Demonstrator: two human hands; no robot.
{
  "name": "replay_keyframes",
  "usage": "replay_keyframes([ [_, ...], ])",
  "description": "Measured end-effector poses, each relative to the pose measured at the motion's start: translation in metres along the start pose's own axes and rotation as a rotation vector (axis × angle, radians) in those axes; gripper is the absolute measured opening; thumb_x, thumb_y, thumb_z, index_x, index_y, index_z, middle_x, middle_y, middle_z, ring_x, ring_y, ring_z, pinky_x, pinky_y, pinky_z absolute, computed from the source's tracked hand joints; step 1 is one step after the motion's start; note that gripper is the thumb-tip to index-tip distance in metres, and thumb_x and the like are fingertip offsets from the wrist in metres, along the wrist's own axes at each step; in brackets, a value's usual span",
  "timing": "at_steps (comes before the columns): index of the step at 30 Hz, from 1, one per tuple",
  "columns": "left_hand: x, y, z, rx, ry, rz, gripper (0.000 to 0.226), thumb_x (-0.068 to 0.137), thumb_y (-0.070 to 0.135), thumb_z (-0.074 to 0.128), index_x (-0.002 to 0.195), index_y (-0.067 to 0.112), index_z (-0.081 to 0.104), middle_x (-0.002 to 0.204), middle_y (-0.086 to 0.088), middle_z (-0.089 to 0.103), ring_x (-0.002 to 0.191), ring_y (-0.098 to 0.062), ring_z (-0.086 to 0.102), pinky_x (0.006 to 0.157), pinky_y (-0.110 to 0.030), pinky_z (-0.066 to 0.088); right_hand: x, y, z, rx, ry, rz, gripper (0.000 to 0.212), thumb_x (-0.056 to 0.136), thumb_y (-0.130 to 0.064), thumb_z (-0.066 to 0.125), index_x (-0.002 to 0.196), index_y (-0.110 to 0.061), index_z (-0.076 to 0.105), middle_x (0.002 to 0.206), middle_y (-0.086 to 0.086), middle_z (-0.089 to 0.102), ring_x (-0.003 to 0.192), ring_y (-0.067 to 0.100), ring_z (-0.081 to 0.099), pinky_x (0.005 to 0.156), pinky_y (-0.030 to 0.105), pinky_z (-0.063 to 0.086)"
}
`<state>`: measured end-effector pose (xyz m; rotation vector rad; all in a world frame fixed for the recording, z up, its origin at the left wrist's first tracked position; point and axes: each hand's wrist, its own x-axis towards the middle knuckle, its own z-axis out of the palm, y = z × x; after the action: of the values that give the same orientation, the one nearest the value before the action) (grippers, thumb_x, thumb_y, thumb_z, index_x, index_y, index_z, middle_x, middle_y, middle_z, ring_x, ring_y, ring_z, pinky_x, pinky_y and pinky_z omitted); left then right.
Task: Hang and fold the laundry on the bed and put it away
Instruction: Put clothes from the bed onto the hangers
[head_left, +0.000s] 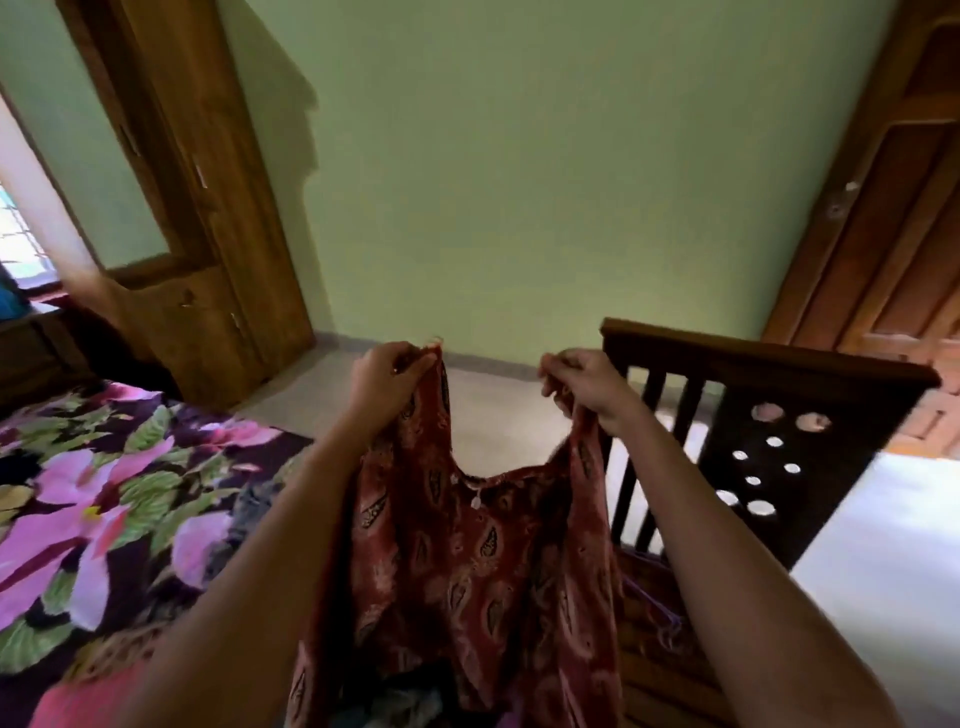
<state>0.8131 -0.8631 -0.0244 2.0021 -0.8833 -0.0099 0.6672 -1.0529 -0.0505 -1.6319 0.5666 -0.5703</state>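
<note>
Wall (519, 156), pale green, filled most of what I saw, with a tall wooden cupboard (208, 234) against it on the left and a wooden door (893, 234) on the right. Below and to my left lay the bed (93, 519) under its big flowered sheet. A dark wooden rail (769, 415), slatted and pierced with round holes, stood just right of my arms.

Between bed and rail hung the red patterned dress (467, 561), lifted into the air with its neckline sagging in a curve between my hands. My left hand (389, 379) pinched one shoulder strap at its very top. My right hand (582, 387) was curled round the other strap, holding it bunched. More laundry (405, 706) seemed to lie heaped under the hem, too dark to tell apart. A small pale tag (475, 501) dangled at the middle of the neckline.

The risks, as I judged them: the left pinch was thin, so a shake to straighten the cloth could pull that strap free and drop half the dress onto the heap. The right side hung close to the rail, where the fabric might catch on a slat or corner if I swung it.
</note>
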Motion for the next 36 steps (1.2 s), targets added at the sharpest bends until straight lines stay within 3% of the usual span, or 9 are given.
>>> replay_keyframes([
  [3, -0.013, -0.017, 0.066, 0.081, -0.137, 0.001, 0.02, 0.091, 0.02, 0.06, 0.089, 0.001, 0.067, 0.076, -0.008, 0.063, 0.055, -0.009, 0.05, 0.047, -0.01, 0.036, -0.009, 0.076, -0.017, -0.057, 0.07, 0.138, 0.026, 0.095, -0.012, 0.054, 0.07, -0.007, 0.057, 0.045, -0.003, 0.06, 0.036, 0.005, 0.051, 0.042, 0.018, 0.042],
  [8, -0.033, -0.04, 0.174, 0.16, -0.311, -0.055, 0.024, 0.09, 0.028, 0.06, 0.089, 0.005, 0.068, 0.074, -0.005, 0.064, 0.06, -0.017, 0.056, 0.05, -0.021, 0.037, -0.023, 0.193, -0.061, -0.241, 0.18, 0.344, 0.018, 0.085, -0.011, 0.065, 0.068, -0.015, 0.064, 0.07, 0.003, 0.067, 0.067, 0.012, 0.061, 0.07, 0.029, 0.049],
  [11, -0.041, -0.046, 0.233, 0.166, -0.363, -0.07, 0.027, 0.089, 0.03, 0.062, 0.095, 0.005, 0.069, 0.073, -0.006, 0.066, 0.058, -0.018, 0.057, 0.055, -0.027, 0.042, -0.033, 0.243, -0.093, -0.306, 0.206, 0.472, 0.009, 0.084, -0.015, 0.065, 0.082, -0.007, 0.07, 0.074, 0.003, 0.064, 0.065, 0.007, 0.057, 0.066, 0.024, 0.044],
  [14, -0.044, -0.048, 0.289, 0.225, -0.38, -0.103, 0.026, 0.09, 0.03, 0.061, 0.097, 0.007, 0.069, 0.079, -0.011, 0.068, 0.071, -0.028, 0.063, 0.058, -0.028, 0.04, -0.037, 0.295, -0.128, -0.325, 0.167, 0.619, 0.005, 0.084, -0.012, 0.065, 0.081, -0.009, 0.068, 0.072, 0.005, 0.063, 0.053, 0.0, 0.054, 0.062, 0.025, 0.044],
  [17, -0.045, -0.052, 0.335, 0.259, -0.404, -0.141, 0.026, 0.09, 0.03, 0.06, 0.102, 0.009, 0.069, 0.087, -0.011, 0.07, 0.08, -0.031, 0.063, 0.064, -0.034, 0.046, -0.04, 0.339, -0.158, -0.3, 0.165, 0.77, 0.02, 0.081, -0.017, 0.062, 0.089, 0.001, 0.068, 0.087, 0.015, 0.066, 0.08, 0.023, 0.064, 0.068, 0.026, 0.049],
  [22, -0.045, -0.068, 0.391, 0.238, -0.431, -0.191, 0.021, 0.088, 0.022, 0.063, 0.102, 0.006, 0.069, 0.089, -0.012, 0.071, 0.078, -0.028, 0.063, 0.06, -0.027, 0.036, -0.037, 0.399, -0.196, -0.383, 0.026, 0.923, 0.019, 0.092, -0.012, 0.055, 0.106, 0.0, 0.064, 0.1, 0.017, 0.064, 0.096, 0.023, 0.063, 0.07, 0.02, 0.039],
  [25, -0.045, -0.084, 0.413, 0.268, -0.404, -0.227, 0.023, 0.086, 0.024, 0.066, 0.096, 0.003, 0.07, 0.079, -0.014, 0.07, 0.064, -0.025, 0.058, 0.055, -0.027, 0.035, -0.027, 0.434, -0.203, -0.489, -0.028, 0.952, 0.018, 0.094, -0.008, 0.049, 0.103, -0.005, 0.065, 0.095, 0.012, 0.067, 0.083, 0.01, 0.066, 0.066, 0.021, 0.047],
  [29, -0.049, -0.105, 0.426, 0.282, -0.392, -0.319, 0.024, 0.086, 0.028, 0.066, 0.096, 0.007, 0.071, 0.079, -0.013, 0.07, 0.069, -0.03, 0.063, 0.055, -0.034, 0.044, -0.014, 0.468, -0.2, -0.77, -0.225, 0.908, 0.029, 0.096, -0.01, 0.041, 0.117, -0.007, 0.061, 0.12, 0.014, 0.062, 0.112, 0.029, 0.058, 0.09, 0.036, 0.048],
  [36, -0.056, -0.122, 0.428, 0.285, -0.348, -0.385, 0.02, 0.084, 0.025, 0.069, 0.086, 0.005, 0.07, 0.07, -0.007, 0.067, 0.06, -0.021, 0.058, 0.05, -0.028, 0.037, -0.007, 0.501, -0.191, -1.227, -0.448, 0.681, 0.032, 0.093, -0.017, 0.052, 0.124, -0.014, 0.055, 0.134, 0.01, 0.046, 0.125, 0.03, 0.041, 0.1, 0.042, 0.039],
])
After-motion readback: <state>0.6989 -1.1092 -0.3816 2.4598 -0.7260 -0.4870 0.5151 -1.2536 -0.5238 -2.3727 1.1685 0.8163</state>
